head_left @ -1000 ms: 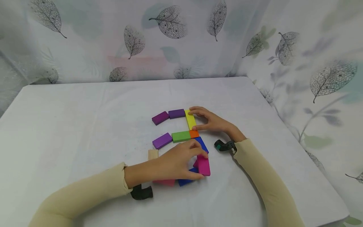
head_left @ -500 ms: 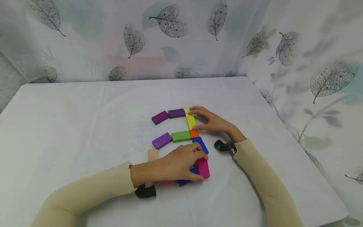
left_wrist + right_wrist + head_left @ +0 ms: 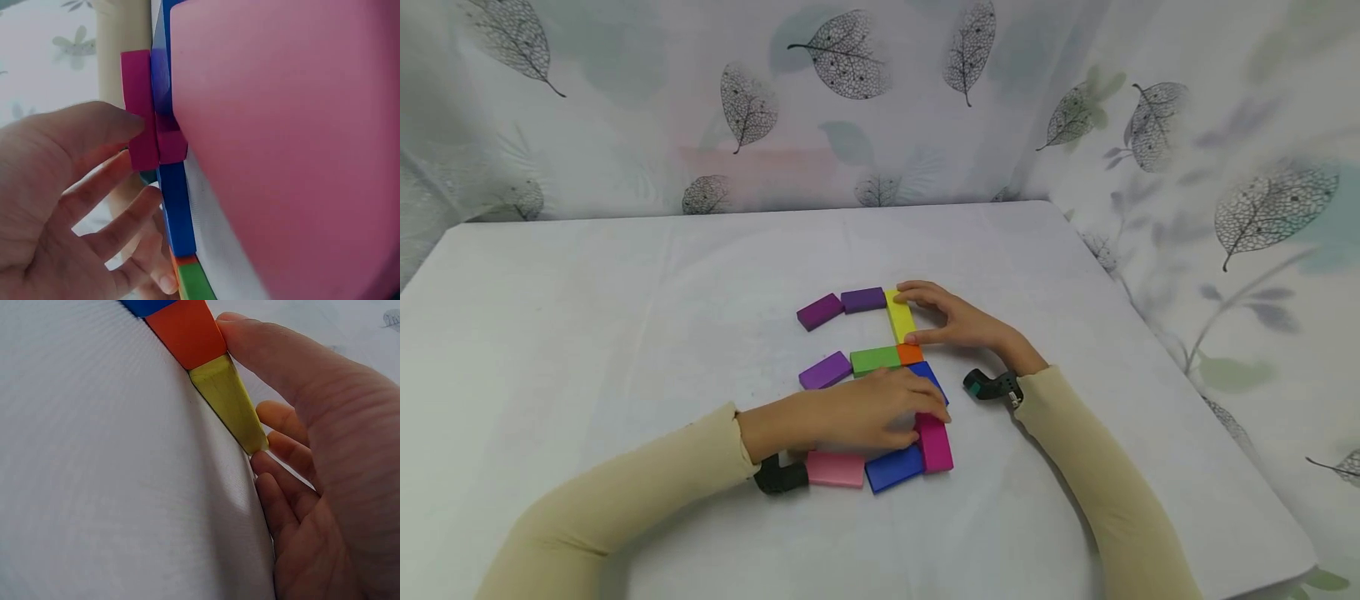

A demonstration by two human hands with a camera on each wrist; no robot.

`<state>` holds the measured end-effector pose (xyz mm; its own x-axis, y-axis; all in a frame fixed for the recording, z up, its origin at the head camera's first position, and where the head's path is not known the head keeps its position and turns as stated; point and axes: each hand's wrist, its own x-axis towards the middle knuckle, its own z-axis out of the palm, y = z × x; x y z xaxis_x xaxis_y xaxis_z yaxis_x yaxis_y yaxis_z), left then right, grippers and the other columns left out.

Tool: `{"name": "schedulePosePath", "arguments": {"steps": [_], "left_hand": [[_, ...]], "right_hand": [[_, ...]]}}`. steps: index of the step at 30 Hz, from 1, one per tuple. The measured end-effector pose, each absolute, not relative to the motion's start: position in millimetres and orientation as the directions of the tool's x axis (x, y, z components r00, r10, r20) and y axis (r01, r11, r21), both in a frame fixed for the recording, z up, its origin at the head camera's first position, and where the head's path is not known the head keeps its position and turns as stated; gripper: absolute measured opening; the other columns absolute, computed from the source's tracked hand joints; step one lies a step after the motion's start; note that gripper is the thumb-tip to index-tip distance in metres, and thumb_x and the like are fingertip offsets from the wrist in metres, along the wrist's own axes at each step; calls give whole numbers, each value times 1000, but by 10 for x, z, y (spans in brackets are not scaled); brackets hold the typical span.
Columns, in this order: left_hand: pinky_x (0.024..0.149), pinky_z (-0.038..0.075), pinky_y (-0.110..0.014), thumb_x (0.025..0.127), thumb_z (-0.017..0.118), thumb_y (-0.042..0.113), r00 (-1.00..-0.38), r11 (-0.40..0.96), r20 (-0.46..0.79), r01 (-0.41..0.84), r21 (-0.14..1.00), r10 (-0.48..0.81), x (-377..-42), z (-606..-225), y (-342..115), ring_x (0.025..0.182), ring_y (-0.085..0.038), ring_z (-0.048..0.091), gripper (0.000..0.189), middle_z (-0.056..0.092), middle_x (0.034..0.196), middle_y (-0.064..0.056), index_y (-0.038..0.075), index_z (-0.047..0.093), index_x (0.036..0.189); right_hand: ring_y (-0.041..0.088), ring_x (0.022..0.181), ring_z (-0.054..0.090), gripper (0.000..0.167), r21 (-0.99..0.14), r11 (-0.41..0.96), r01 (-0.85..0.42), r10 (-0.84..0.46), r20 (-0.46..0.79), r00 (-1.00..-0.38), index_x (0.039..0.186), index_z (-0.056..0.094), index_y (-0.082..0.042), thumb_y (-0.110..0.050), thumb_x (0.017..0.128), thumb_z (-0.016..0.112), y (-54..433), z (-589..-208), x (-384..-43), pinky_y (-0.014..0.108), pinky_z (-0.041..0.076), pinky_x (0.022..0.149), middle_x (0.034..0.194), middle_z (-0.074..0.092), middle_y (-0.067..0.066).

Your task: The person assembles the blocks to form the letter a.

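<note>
Left hand (image 3: pixel 861 412) bends over a magenta block (image 3: pixel 936 443); its thumb and fingers pinch it, thumb pressed on its face in the left wrist view. A shorter magenta piece (image 3: pixel 172 140) sits against that block. Right hand (image 3: pixel 962 321) spans a yellow block (image 3: pixel 900 317), fingertips at its far end. Its thumb lies near the join with an orange block (image 3: pixel 910 355). Beside these are green (image 3: pixel 874 360), purple (image 3: pixel 825 370), blue (image 3: pixel 929 379), near blue (image 3: pixel 895 470) and pink (image 3: pixel 835 469) blocks. The left hand and forearm hide part of the layout.
Dark purple (image 3: pixel 863 300) and plum (image 3: pixel 820 312) blocks extend leftward from the yellow one. All lie on a white-covered table (image 3: pixel 625 333). A leaf-print cloth (image 3: pixel 625 100) hangs behind and to the right. Black wrist devices (image 3: pixel 782 476) sit on both wrists.
The left thumb has shifted from the near end of the magenta block to its left side, uncovering the pink and near blue blocks. The right hand stays on the yellow block.
</note>
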<state>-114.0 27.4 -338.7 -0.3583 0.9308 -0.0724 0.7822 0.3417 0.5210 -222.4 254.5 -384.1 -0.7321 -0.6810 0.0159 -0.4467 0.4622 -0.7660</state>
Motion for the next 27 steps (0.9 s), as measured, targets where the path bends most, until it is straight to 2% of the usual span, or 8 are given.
{"name": "schedulePosePath", "arguments": {"steps": [8, 17, 24, 27], "left_hand": [[105, 39, -37, 94, 66, 22, -337, 323, -57, 820, 472, 940, -1158, -3381, 263, 123, -15, 49, 34, 58, 124, 2, 19, 63, 127], [106, 36, -41, 95, 64, 29, -376, 381, -97, 824, 420, 921, -1116, -3318, 240, 126, -13, 46, 34, 54, 128, 5, 23, 58, 129], [102, 38, -41, 94, 66, 27, -391, 359, -13, 831, 424, 920, -1101, -3149, 287, 120, -14, 51, 34, 56, 123, 1, 18, 60, 126], [100, 40, -39, 94, 66, 28, -408, 376, -22, 817, 437, 913, -1088, -3133, 362, 118, -12, 51, 35, 55, 122, 1, 18, 60, 127]], "right_hand": [[26, 145, 22, 59, -763, 463, -451, -678, 23, -735, 141, 49, -9, -14, 87, 73, 2539, -3834, -2220, 52, 16, 118, 155, 31, 10], [27, 145, 23, 59, -766, 459, -450, -686, 17, -728, 141, 48, -8, -15, 88, 73, 2529, -3835, -2218, 52, 16, 118, 155, 31, 10], [27, 145, 22, 59, -765, 454, -457, -687, 26, -726, 140, 49, -7, -11, 87, 73, 2534, -3833, -2230, 52, 15, 118, 154, 31, 11], [28, 146, 22, 59, -762, 452, -464, -689, 33, -724, 140, 49, -5, -9, 86, 73, 2533, -3842, -2226, 52, 15, 118, 154, 31, 12]]}}
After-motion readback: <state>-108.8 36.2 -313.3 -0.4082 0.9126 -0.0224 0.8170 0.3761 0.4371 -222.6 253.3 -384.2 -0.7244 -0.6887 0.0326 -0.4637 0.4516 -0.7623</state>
